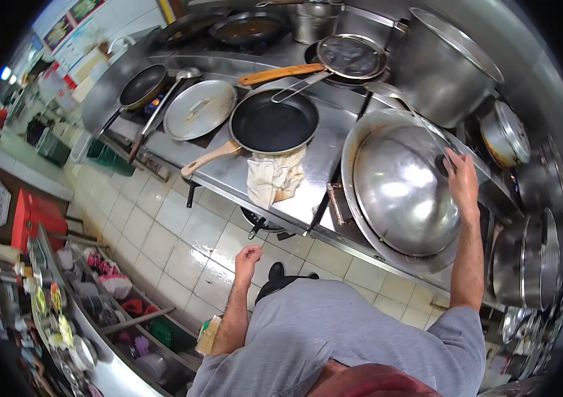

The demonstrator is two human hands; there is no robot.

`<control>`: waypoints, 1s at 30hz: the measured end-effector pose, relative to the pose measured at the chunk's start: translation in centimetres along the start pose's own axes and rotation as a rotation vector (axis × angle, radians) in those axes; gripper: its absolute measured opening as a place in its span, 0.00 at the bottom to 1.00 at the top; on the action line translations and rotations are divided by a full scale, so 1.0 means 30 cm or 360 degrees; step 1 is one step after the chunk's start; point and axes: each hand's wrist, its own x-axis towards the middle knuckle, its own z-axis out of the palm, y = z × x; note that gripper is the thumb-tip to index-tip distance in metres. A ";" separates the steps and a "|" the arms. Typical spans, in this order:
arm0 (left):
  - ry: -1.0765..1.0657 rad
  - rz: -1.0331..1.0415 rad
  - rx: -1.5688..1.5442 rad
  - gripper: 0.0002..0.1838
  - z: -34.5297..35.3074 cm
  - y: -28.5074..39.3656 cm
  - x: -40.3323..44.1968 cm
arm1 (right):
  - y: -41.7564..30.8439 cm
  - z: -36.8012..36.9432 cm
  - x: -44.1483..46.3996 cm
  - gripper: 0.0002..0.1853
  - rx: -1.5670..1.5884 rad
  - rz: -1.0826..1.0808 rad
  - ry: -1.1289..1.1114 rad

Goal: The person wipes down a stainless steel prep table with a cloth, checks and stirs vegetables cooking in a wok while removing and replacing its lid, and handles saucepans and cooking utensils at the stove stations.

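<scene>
My right hand (461,173) is closed at the end of a long metal ladle (419,118), whose head lies toward the back rim of a wide wok (354,215). A large domed steel lid (397,192) covers most of that wok. The lid's black knob is right beside my right fingers and partly hidden; whether they also touch it, I cannot tell. Over the floor in front of the stove, my left hand (248,259) hangs with curled fingers and nothing visible in them. Nearest to it on the counter is a crumpled white cloth (273,177).
A black frying pan (275,122) sits above the cloth, its wooden handle jutting over the counter edge. A flat round lid (200,111) and a small pan (144,86) are farther left. A tall stockpot (447,66) stands behind the wok. Shelving with a red bin (33,218) is at left.
</scene>
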 end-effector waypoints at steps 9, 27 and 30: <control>0.0489 -0.0394 -0.0029 0.09 -0.279 -0.257 -0.142 | -0.313 -0.050 -0.230 0.17 0.1557 0.0473 -0.1048; 0.0589 -0.0640 0.0748 0.12 -1.249 -0.697 -0.212 | -0.825 0.825 -0.543 0.17 0.0825 0.0112 0.0028; 0.0767 -0.0286 0.1032 0.15 -1.397 -0.689 -0.130 | -0.921 0.796 -0.405 0.21 0.0812 0.0331 -0.0272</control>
